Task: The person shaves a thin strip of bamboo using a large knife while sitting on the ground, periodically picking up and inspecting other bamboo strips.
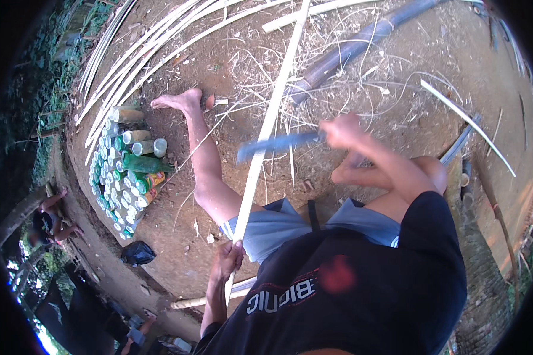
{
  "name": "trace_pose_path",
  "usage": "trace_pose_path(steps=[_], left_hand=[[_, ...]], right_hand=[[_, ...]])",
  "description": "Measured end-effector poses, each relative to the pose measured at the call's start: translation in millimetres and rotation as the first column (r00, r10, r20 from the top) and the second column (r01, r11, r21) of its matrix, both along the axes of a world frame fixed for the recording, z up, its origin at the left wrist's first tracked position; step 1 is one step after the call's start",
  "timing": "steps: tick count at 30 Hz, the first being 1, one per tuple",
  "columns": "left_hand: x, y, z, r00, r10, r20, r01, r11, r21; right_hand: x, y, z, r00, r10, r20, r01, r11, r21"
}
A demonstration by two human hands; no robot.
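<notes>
A long pale bamboo strip point(272, 112) runs from beside my left hip up past the top of the view, crossing over my left thigh. My left hand point(228, 258) is closed around it near its lower end. In my right hand point(341, 130), out over the ground between my legs, is a machete point(278, 145) gripped by its handle. Its blade, smeared by motion, points left and crosses the strip at about mid-length; whether the two touch I cannot tell.
Several bottles and jars point(139, 163) lie stacked on the left, near a black plastic bag point(138, 253). Bamboo strips point(154, 44) lie at the far left. A dark bamboo pole point(361, 48) rests among shavings ahead. Another person point(53, 222) sits at the far left edge.
</notes>
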State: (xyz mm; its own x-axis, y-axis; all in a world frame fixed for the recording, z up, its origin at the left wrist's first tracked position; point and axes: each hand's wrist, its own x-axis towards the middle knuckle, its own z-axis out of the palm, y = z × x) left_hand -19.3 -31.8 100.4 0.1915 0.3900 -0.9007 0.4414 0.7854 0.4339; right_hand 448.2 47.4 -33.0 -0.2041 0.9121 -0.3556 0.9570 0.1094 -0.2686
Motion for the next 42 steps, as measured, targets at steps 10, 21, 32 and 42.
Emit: trace_pose_path(steps=[10, 21, 32, 42], left_hand=[[-54, -2, -23, 0.972, -0.178, -0.154, 0.192, 0.978, 0.082], [-32, -7, -61, 0.955, -0.156, -0.252, 0.216, 0.948, 0.233], [-24, -8, -57, 0.860, -0.199, -0.469, 0.367, 0.880, 0.301], [-22, 1, -65, 0.911, -0.177, -0.372, 0.294, 0.912, 0.287]], right_hand=[[82, 23, -58, 0.655, -0.754, 0.051, 0.729, 0.612, -0.307], [12, -41, -85, 0.501, -0.843, -0.197, 0.661, 0.519, -0.542], [-31, -57, -81, 0.080, -0.884, -0.461, 0.482, 0.439, -0.758], [-16, -88, -108, 0.630, -0.737, -0.245, 0.643, 0.672, -0.367]])
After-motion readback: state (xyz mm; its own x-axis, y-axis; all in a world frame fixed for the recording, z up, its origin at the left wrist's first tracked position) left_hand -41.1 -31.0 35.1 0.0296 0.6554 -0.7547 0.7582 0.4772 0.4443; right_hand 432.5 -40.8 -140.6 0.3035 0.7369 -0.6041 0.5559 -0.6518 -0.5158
